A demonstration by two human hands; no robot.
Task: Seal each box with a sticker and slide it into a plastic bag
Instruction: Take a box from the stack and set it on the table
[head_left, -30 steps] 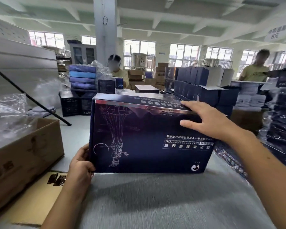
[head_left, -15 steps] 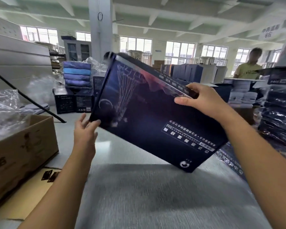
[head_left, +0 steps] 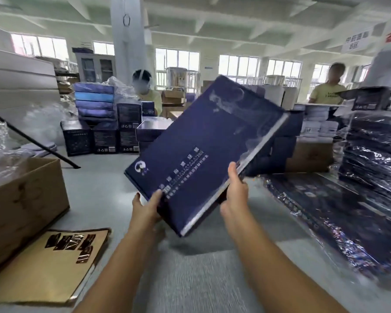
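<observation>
Scanning from the left: we see a brown carton near left, and just right of it a sticker sheet with dark foil stickers on the grey table. Our left hand grips the navy box at its near-left corner, thumb on top, other fingers hidden underneath. The box is in the air, tilted, over mid-table. Our right hand clamps its near-right edge, thumb up the face, fingers curled beneath. Bagged boxes lie at right.

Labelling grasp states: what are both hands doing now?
Left hand: holds the blue box at its lower corner.
Right hand: grips the same box's side edge.
</observation>
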